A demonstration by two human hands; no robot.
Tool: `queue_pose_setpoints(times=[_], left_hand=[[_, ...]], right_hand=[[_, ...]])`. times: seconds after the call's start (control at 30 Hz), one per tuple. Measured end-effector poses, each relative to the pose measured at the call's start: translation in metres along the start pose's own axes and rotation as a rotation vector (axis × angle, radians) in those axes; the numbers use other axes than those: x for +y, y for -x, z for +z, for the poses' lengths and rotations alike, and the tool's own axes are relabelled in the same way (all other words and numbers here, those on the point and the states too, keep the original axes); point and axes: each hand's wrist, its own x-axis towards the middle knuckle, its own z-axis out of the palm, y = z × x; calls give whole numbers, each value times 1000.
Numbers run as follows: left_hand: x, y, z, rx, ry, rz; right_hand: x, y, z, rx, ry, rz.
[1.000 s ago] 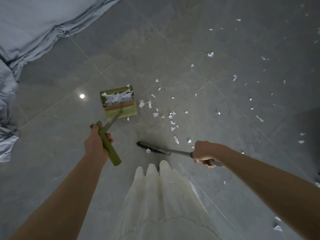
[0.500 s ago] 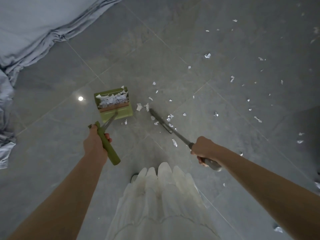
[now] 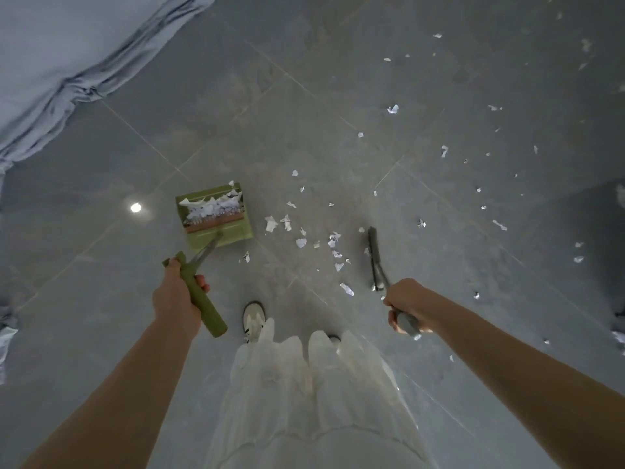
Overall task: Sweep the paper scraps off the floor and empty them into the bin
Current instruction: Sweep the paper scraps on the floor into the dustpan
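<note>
Centre-left, my left hand [image 3: 176, 296] grips the part-filled dustpan [image 3: 216, 214]; my right hand [image 3: 404, 306] grips the broom [image 3: 373, 252]; many scraps [image 3: 333, 243] remain, nothing binned.

Both arms reach down and forward, left grip [image 3: 176, 296] and right grip [image 3: 407, 304] apparently curled tight.

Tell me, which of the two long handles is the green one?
The dustpan handle, gripped by the left hand, is green and runs down to the green dustpan. The broom handle in the right hand is grey.
</note>
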Motion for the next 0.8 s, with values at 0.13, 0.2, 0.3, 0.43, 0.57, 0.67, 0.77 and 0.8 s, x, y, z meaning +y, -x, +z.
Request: queue_pose_setpoints(times=[0.13, 0.2, 0.3, 0.43, 0.57, 0.67, 0.77, 0.8], left_hand=[[37, -26, -3, -24, -30, -13], [58, -42, -6, -44, -45, -5], [81, -63, -9, -88, -91, 20], [106, -85, -10, -124, -136, 49], [123, -97, -5, -147, -147, 76], [132, -99, 0, -151, -137, 75], [139, -101, 7, -129, -137, 72], [142, -103, 8, -125, -136, 72]], right_hand=[[-16, 5, 41, -40, -240, 96], [-31, 9, 69, -57, -307, 116], [-63, 15, 104, -70, -420, 89], [-109, 23, 132, -123, -555, 37], [-140, 21, 134, -194, -649, 16], [-150, 14, 127, -238, -758, 69], [-153, 19, 126, -258, -693, 81], [-153, 24, 127, -267, -656, 76]])
